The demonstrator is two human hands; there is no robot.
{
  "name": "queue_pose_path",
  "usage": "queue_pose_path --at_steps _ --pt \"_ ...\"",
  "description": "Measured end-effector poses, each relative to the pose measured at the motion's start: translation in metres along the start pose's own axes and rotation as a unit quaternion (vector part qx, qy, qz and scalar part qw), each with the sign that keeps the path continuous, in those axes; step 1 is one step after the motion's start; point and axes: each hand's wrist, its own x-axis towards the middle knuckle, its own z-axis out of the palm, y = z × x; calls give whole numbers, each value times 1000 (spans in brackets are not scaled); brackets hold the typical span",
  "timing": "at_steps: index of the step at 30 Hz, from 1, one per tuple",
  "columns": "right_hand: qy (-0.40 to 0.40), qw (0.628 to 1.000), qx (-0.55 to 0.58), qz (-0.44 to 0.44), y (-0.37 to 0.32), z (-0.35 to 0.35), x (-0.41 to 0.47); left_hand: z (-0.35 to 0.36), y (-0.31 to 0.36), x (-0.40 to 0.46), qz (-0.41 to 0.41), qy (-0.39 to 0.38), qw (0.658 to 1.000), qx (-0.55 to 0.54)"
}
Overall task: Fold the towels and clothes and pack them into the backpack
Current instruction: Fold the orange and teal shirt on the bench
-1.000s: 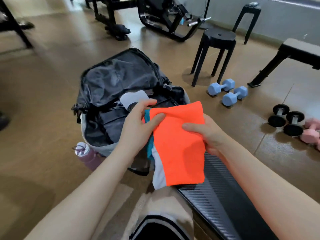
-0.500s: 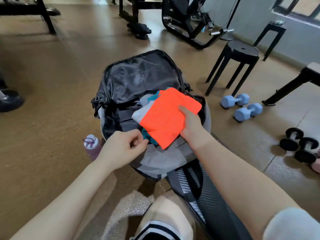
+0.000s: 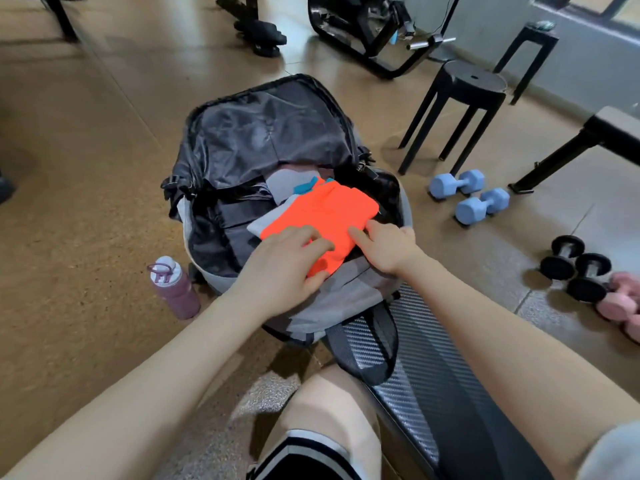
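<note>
Pressing the orange cloth into the backpack

Since 0.5 s ago, the left hand (image 3: 287, 261) has moved from the bag's rim onto the folded orange cloth (image 3: 325, 216). Both hands' fingers lie spread, pressing it flat; the right hand (image 3: 388, 249) touches its near edge. The cloth fills the backpack (image 3: 263, 133) mouth, with dark open space on its left.

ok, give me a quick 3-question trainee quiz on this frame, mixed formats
1. True or false: the backpack is zipped shut.
2. Which item are both hands pressing on? A) orange cloth B) water bottle C) blue dumbbell
3. Fill in: the purple water bottle stands on the floor beside the ____.

Key:
1. False; it lies open.
2. A; the left hand and right hand rest on the orange cloth in the backpack.
3. backpack
</note>
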Motion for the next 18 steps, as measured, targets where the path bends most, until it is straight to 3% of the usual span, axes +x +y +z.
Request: queue_pose_path --at_steps 6,10,13,18 --pt "27 971 -83 -222 41 9 -24 25 -1 46 -111 -167 980 18" --pt "110 948 -104 -281 34 12 -25 37 -15 58 -106 -241 963 55" --pt "140 934 -126 -303 40 0 -38 43 -26 62 -90 -231 960 133" --pt "130 953 4 -274 75 -28 -67 54 -38 67 -86 -258 953 133"
